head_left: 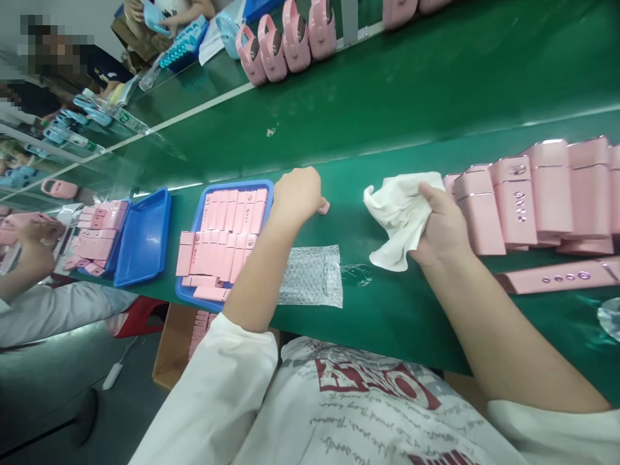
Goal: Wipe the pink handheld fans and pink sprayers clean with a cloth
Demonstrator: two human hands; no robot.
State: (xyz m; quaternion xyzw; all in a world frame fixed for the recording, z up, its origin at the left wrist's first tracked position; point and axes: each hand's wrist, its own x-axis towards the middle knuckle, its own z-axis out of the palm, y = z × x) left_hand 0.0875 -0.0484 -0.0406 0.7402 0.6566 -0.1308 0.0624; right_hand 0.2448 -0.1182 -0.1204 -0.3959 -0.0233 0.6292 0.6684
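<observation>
My left hand [298, 192] is curled above the bench by the right edge of a blue tray [270, 194]. Its back faces me and hides most of the fingers; a small pink tip shows by the thumb, perhaps part of something held. Rows of pink casings [220, 248] with silvery trim fill that tray. A crumpled white cloth [400, 216] hangs from my right hand [443, 229], pinched between thumb and fingers. Just beyond that hand, larger pink casings [520, 200] stand stacked on the right. Under my left forearm lies a bubble-wrap sheet [314, 276].
One pink casing [562, 274] lies flat at the right, with clear plastic [609, 320] nearby. Another blue tray [143, 239] rests tilted at left. Pink handled devices [296, 39] line the raised shelf. A co-worker's arm [36, 258] reaches in at far left.
</observation>
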